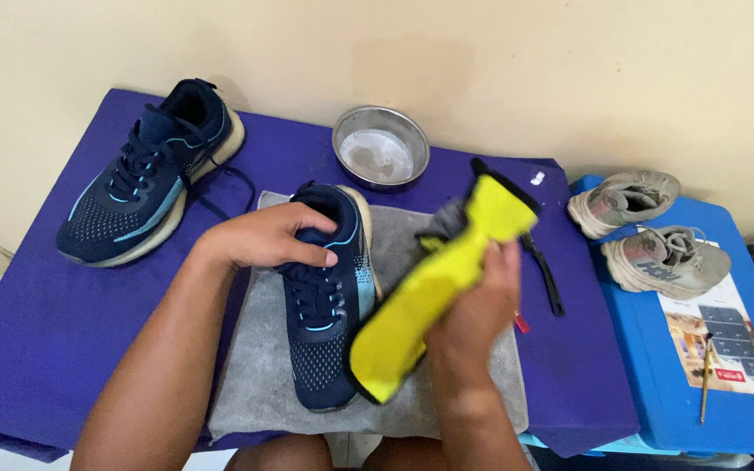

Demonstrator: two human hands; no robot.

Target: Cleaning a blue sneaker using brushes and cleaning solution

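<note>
Gripping a yellow cloth [434, 296], right hand [473, 318]; left hand [259, 235] clasps navy shoe [329, 305]; bowl [380, 146] seemingly holds whitish liquid.

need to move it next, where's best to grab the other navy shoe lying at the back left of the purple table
Probably the heel collar of the navy shoe. It lies on the purple table untouched, heel toward the wall, opening facing up and clear. Come from above at the far end, fingers inside the opening, thumb on the heel back; the loose laces trail right, so avoid that side.
</note>
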